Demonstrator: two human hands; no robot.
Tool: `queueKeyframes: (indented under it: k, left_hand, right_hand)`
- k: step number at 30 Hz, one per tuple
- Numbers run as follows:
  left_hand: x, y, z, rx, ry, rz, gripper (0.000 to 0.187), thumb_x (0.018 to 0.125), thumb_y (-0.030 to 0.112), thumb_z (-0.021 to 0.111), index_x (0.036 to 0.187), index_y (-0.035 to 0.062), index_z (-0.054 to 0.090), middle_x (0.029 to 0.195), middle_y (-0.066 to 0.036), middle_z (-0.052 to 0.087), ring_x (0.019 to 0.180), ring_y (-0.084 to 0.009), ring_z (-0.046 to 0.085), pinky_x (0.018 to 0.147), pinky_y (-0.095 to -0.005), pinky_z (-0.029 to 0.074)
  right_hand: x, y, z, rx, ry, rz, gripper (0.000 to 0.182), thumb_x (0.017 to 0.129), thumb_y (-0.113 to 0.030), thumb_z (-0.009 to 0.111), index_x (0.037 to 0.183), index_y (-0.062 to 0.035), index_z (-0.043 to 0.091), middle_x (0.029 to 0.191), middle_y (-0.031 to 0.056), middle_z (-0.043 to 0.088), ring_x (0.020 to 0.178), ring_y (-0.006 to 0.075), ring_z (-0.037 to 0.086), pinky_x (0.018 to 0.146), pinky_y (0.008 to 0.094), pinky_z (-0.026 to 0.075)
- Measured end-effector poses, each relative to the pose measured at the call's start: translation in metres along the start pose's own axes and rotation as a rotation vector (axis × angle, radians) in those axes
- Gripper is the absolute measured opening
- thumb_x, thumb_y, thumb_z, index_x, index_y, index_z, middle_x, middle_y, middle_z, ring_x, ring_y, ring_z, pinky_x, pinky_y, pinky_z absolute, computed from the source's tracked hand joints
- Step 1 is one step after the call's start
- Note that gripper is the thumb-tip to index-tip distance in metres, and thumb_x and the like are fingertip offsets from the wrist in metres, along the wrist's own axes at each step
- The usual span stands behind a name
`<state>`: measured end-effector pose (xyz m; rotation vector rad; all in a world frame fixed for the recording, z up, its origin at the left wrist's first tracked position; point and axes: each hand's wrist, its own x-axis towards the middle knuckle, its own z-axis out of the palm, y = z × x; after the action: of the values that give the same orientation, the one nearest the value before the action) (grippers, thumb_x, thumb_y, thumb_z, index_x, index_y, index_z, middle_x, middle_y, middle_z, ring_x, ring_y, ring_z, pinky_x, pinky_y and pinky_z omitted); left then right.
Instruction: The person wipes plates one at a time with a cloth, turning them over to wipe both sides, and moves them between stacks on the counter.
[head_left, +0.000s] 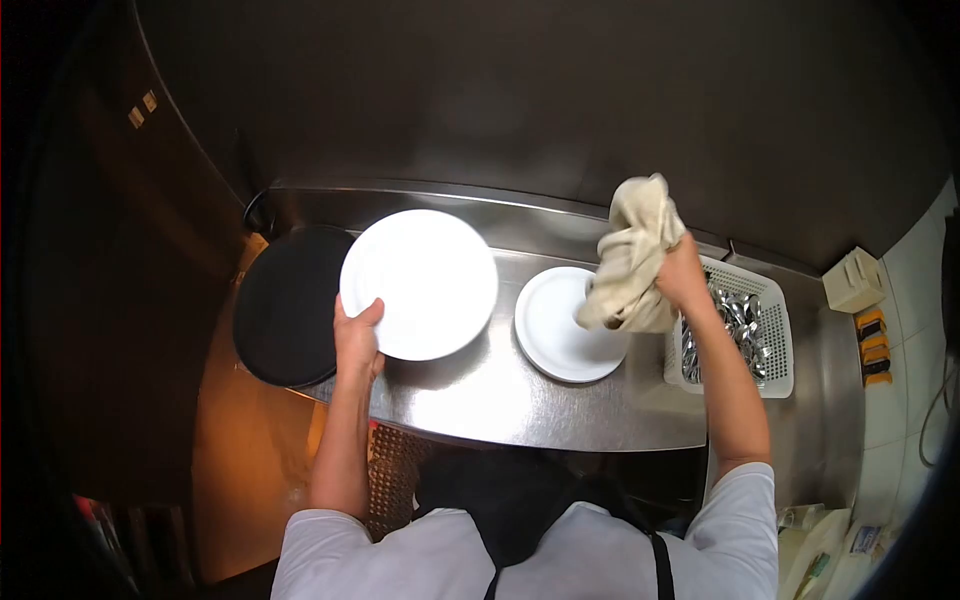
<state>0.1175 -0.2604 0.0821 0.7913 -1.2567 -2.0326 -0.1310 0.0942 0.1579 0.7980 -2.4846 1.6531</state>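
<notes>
The step in hand appeared to be handling a single round white plate (pixel 425 285) with a crumpled beige cloth (pixel 635 250) at the ready. The left hand (pixel 357 340) pinched the plate's near rim, thumb on top and fingers beneath, forearm reaching forward. The right hand (pixel 683 275) clutched the cloth, its grip closed, beside a stack of round white plates (pixel 560 355) on the stainless-steel counter (pixel 470 405); that arm angled inward past a white perforated basket of metal cutlery (pixel 780 340). Any further move called for a firm hold on the rim.
</notes>
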Motion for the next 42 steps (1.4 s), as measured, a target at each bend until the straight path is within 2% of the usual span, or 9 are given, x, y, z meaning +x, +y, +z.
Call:
queueKeyframes:
  k: [14,18,22,24,29,35,37,39,42]
  left_hand:
    - [0.033,-0.064,-0.032,0.145,0.266,0.136,0.046,0.088,-0.006,0.058,0.132,-0.0037,0.049,0.123,-0.018,0.063,0.111,-0.0284,0.063,0.098,-0.0378,0.049]
    - [0.036,-0.075,-0.01,0.214,0.261,0.091,0.053,0.089,-0.005,0.059,0.14,-0.0048,0.043,0.13,-0.02,0.059,0.116,-0.0293,0.06,0.103,-0.0381,0.045]
    - [0.05,-0.116,-0.013,0.588,0.411,0.372,0.06,0.09,-0.002,0.061,0.145,-0.0027,0.038,0.145,-0.023,0.044,0.131,-0.0318,0.047,0.11,-0.0437,0.036]
    - [-0.013,-0.077,0.038,0.759,0.376,0.741,0.063,0.09,0.001,0.062,0.147,-0.0022,0.035,0.147,-0.023,0.039,0.131,-0.0331,0.044,0.111,-0.0455,0.033]
    - [-0.104,-0.137,0.072,0.745,-0.549,0.725,0.037,0.076,0.007,0.08,0.11,0.0031,0.066,0.118,-0.017,0.06,0.115,-0.0347,0.054,0.099,-0.0412,0.043]
    - [-0.102,-0.181,0.087,0.997,-0.828,0.813,0.043,0.082,0.028,0.077,0.12,0.009,0.068,0.123,-0.009,0.063,0.124,-0.0311,0.052,0.108,-0.0561,0.03]
    - [-0.099,-0.194,0.087,0.944,-0.873,0.83,0.04,0.084,0.025,0.075,0.12,0.0095,0.067,0.121,-0.009,0.063,0.124,-0.0295,0.052,0.108,-0.0571,0.03]
    - [-0.097,-0.19,0.09,0.966,-0.829,0.866,0.035,0.083,0.026,0.075,0.114,0.0121,0.069,0.115,-0.005,0.064,0.12,-0.0256,0.054,0.106,-0.0566,0.031]
    - [-0.11,-0.193,0.092,1.022,-0.73,0.855,0.031,0.079,0.027,0.078,0.107,0.0155,0.07,0.105,-0.001,0.065,0.107,-0.0217,0.058,0.102,-0.0529,0.032]
  right_hand:
    - [-0.01,0.073,0.033,0.027,-0.296,0.367,0.06,0.083,-0.038,0.079,0.124,0.0021,0.064,0.113,0.0199,0.071,0.102,0.0291,0.069,0.091,0.0374,0.052]
    - [-0.027,0.11,0.047,-0.477,-0.2,0.248,0.079,0.082,-0.059,0.071,0.137,-0.0043,0.058,0.13,0.0279,0.061,0.123,0.0392,0.059,0.101,0.0434,0.047]
    - [-0.06,0.103,0.096,-0.922,-0.198,-0.018,0.078,0.079,-0.053,0.075,0.141,-0.0086,0.056,0.141,0.0285,0.052,0.134,0.0452,0.046,0.108,0.0467,0.042]
    - [-0.069,0.087,0.121,-0.834,-0.241,0.033,0.074,0.077,-0.045,0.078,0.14,-0.0116,0.057,0.139,0.0278,0.052,0.132,0.0478,0.046,0.108,0.0487,0.041]
    - [-0.126,0.083,0.102,-0.424,-0.654,-0.134,0.055,0.078,-0.027,0.076,0.129,-0.0122,0.064,0.127,0.0295,0.057,0.122,0.0466,0.052,0.104,0.051,0.042]
    - [-0.08,0.123,0.079,-1.073,-0.136,-0.158,0.056,0.083,-0.032,0.071,0.13,-0.0029,0.062,0.135,0.0275,0.053,0.121,0.0453,0.052,0.104,0.0498,0.041]
    - [-0.057,0.119,0.128,-0.732,-0.198,-0.056,0.056,0.083,-0.032,0.071,0.13,-0.0036,0.061,0.139,0.0272,0.051,0.125,0.0442,0.051,0.104,0.0499,0.041]
    - [-0.074,0.1,0.153,-0.353,-0.546,-0.411,0.054,0.085,-0.033,0.071,0.129,-0.0036,0.062,0.135,0.0266,0.054,0.123,0.0439,0.052,0.103,0.0513,0.041]
    - [-0.07,0.133,0.13,-0.417,-0.483,-0.572,0.047,0.084,-0.031,0.071,0.123,-0.0063,0.066,0.126,0.0303,0.057,0.121,0.0468,0.053,0.105,0.0525,0.04]
